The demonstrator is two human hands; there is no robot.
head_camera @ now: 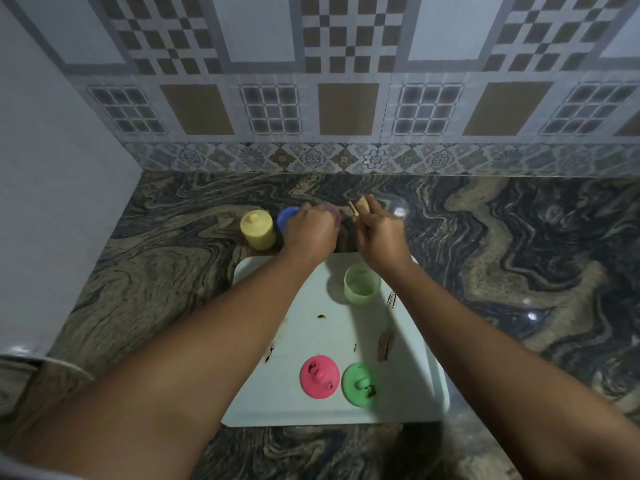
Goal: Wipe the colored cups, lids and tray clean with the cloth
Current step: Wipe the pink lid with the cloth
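Observation:
A pale tray [311, 410] lies on the counter in front of me, with dark smears on it. On it stand an open green cup [362, 284], a pink lid [318, 375] and a green lid [360, 384], both lids dirty. Behind the tray my left hand [310, 230] grips a pinkish cup [334, 214], mostly hidden under the fingers. My right hand [379, 233] pinches a small tan cloth [362, 203] just right of that cup. A blue cup [286, 218] and a lidded yellow cup [258, 230] stand to the left.
The marbled counter [519, 254] runs wide to the right. A tiled wall [346, 98] closes the back, and a plain wall [52, 202] the left side. The yellow and blue cups stand close to my left hand.

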